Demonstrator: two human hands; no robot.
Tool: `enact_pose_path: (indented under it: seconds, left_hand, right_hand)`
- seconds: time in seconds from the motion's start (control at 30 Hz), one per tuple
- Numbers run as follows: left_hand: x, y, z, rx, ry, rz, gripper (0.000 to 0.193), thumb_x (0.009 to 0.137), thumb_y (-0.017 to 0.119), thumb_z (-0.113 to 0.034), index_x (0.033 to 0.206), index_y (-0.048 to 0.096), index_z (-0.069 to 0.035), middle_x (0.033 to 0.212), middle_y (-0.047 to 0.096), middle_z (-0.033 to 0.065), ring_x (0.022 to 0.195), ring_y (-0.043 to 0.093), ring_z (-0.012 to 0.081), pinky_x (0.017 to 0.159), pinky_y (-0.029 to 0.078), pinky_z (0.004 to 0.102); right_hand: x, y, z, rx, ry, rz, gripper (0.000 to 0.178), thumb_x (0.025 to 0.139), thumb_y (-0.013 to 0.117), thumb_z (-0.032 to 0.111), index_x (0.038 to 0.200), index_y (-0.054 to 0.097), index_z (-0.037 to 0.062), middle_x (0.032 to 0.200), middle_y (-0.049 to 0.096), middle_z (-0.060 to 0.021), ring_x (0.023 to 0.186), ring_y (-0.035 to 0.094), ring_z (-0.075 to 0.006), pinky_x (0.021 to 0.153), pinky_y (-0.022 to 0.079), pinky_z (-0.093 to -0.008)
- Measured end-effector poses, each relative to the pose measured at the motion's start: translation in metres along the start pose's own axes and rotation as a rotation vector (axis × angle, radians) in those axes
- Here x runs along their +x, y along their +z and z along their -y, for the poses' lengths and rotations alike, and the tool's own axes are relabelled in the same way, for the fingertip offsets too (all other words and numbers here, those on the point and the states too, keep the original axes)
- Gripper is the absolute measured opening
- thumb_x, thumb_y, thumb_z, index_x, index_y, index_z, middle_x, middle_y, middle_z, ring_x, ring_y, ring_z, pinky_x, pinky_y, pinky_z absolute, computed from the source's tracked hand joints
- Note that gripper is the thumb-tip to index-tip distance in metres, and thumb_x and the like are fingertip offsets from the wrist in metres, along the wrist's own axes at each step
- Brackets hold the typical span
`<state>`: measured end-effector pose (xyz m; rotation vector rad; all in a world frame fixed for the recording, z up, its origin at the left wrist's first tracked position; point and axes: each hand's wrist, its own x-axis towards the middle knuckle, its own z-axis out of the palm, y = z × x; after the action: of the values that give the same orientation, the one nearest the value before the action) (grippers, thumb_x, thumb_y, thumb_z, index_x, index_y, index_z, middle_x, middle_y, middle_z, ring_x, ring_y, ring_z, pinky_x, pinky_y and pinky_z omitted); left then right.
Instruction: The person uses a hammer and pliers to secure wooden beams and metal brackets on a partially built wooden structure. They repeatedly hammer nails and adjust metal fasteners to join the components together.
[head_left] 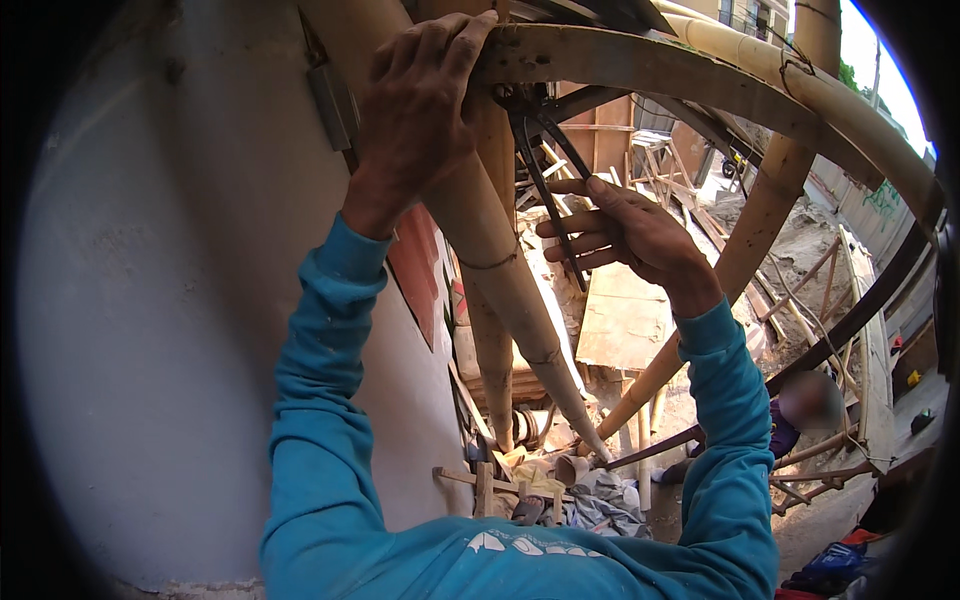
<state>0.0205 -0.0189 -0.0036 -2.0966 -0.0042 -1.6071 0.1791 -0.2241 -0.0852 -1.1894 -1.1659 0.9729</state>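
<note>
The pincers (pixel 543 190) are suspended handles-down beneath the near end of the curved plank (pixel 660 65), their dark head close to its underside; whether the head bites on anything cannot be determined. Clock positions are read from the pincers. The right hand (pixel 650 235), at 4 o'clock, has the handles in a loose grasp: the thumb bears on the nearer handle, the fingers reach toward the further one, and the handles stand apart. The left hand (pixel 425 100), at 10 o'clock, lies over the thick pole (pixel 490 230), fingers bent toward the plank's end; its palm side is hidden, so the firmness of its hold cannot be told. The thick pole slants from 10 o'clock down toward 6 and carries a wire tie (pixel 490 264) around it. A second post (pixel 492 345) stands at between 6 and 7 o'clock, partly behind it. At 2 o'clock a round pole (pixel 740 45) runs above the plank; at 3 o'clock a leaning pole (pixel 765 210) passes below it. A pale board (pixel 628 315) lies lower down at 5 o'clock. Grey sheeting (pixel 605 500) lies crumpled near 6 o'clock. A person (pixel 785 432) in purple is low down, between 4 and 5 o'clock. A plain wall (pixel 200 330) fills 8 o'clock.
</note>
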Motion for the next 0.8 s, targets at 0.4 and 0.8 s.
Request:
enact_pose_path:
  seconds: [0.4, 0.8]
  left_hand:
    - [0.006, -0.012, -0.008, -0.072, -0.025, -0.018, 0.058, 0.080, 0.066, -0.010, 0.137, 0.055, -0.005, 0.128, 0.061, 0.0147, 0.121, 0.057, 0.0338, 0.103, 0.043, 0.0465]
    - [0.013, -0.006, -0.018, -0.040, -0.058, -0.029, 0.052, 0.078, 0.068, -0.007, 0.129, 0.058, -0.005, 0.123, 0.061, 0.0151, 0.119, 0.055, 0.0359, 0.103, 0.041, 0.0480]
  right_hand:
    - [0.008, 0.003, -0.023, 0.114, -0.036, -0.011, 0.061, 0.111, 0.033, 0.047, 0.154, 0.039, 0.0050, 0.138, 0.058, -0.0284, 0.117, 0.067, -0.0380, 0.100, 0.057, -0.0456]
    - [0.025, -0.047, -0.036, 0.070, -0.088, 0.176, 0.063, 0.111, 0.030, 0.044, 0.159, 0.024, 0.0034, 0.143, 0.053, -0.0294, 0.115, 0.067, -0.0424, 0.101, 0.056, -0.0529]
